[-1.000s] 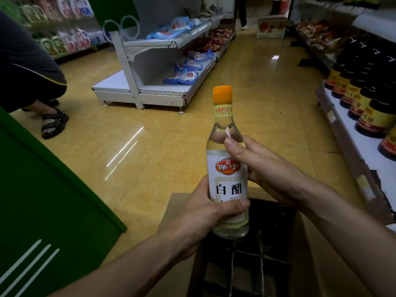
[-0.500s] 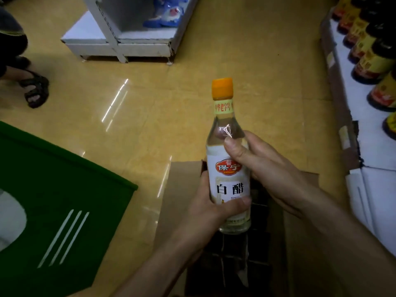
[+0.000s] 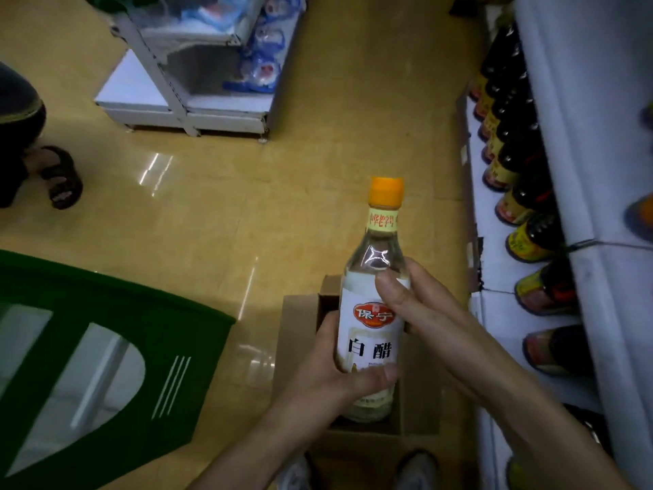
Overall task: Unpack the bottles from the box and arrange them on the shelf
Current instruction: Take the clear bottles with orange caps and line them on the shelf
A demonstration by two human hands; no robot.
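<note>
Head view. The bottle [image 3: 370, 343], upright with cap up, hangs over the open box [image 3: 300, 330]. Left grip [image 3: 335, 380] wraps its base; right grip [image 3: 427, 320] holds its shoulder. The shelf [image 3: 498, 323] lies to the right, nearer the right grip.

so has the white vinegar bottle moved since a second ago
Cannot tell: the head camera has tipped downward. Judged against the cardboard box, the white vinegar bottle stays over its open top.
</note>
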